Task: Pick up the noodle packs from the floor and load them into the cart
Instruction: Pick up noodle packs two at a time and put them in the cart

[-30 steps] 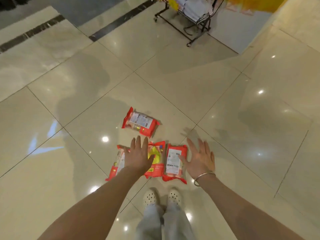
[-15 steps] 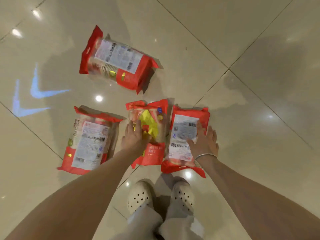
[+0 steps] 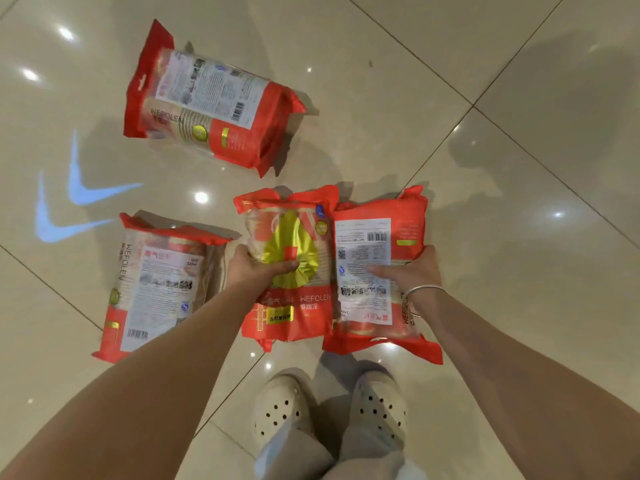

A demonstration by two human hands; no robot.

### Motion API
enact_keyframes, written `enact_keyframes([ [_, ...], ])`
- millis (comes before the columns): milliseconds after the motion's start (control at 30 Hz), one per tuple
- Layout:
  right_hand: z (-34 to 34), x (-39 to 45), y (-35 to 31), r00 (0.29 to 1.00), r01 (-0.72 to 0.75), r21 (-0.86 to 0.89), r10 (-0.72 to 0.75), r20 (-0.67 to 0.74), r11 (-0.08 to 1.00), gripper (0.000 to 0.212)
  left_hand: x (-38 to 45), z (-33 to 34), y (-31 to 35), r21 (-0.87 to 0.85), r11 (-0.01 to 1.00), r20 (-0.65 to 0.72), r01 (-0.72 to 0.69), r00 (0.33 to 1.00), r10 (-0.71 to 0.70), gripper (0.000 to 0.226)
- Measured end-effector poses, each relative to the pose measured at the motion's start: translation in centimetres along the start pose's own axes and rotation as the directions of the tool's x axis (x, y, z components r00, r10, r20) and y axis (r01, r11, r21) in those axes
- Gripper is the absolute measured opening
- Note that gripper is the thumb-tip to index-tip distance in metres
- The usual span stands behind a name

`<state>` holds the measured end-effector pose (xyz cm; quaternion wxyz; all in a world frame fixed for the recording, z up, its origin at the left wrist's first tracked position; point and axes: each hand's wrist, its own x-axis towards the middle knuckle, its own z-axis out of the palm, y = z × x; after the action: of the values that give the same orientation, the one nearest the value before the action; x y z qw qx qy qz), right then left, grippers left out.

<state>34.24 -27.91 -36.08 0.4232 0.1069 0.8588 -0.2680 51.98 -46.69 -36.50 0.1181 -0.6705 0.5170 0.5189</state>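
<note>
We stand on a glossy floor (image 3: 485, 81) of large cream tiles, their thin dark grout lines (image 3: 408, 46) running diagonally across our view. Small bright spots of lamp glare (image 3: 201, 197) dot the polished surface, and soft grey shadows spread over the tiles at the upper right. At our left, two pale blue curved marks of light (image 3: 86, 188) lie one above the other on the tiles.

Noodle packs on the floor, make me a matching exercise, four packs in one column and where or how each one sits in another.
Packs:
1. gold-fan pack
2. barcode-top pack
3. far pack
4. near-left pack

States:
A. untouched, beside the left forearm
B. gripped by the left hand
C. untouched, farthest from the shoes
D. gripped by the right hand

Pairs: 1-B, 2-D, 3-C, 4-A
</note>
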Motion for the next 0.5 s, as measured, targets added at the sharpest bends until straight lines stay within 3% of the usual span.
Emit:
enact_keyframes([
  [100,-1.9,-3.8,-2.1,0.999,0.042,0.002,-0.042,-0.003,0.999,0.079,-3.1,-1.5,1.3,0.006,0.997,-0.021,-0.073,0.997,0.073,0.071],
  [400,-10.3,-21.9,-15.5,0.965,0.227,0.140,-0.242,0.100,0.964,0.083,-20.1,-17.6,9.8,-0.221,0.965,-0.077,-0.138,0.989,0.124,0.078],
  [500,-13.2,-30.5,-22.3,0.928,0.313,0.151,-0.336,0.161,0.938,0.081,-28.2,-25.2,13.1,-0.298,0.940,-0.128,-0.166,0.983,0.133,0.063],
])
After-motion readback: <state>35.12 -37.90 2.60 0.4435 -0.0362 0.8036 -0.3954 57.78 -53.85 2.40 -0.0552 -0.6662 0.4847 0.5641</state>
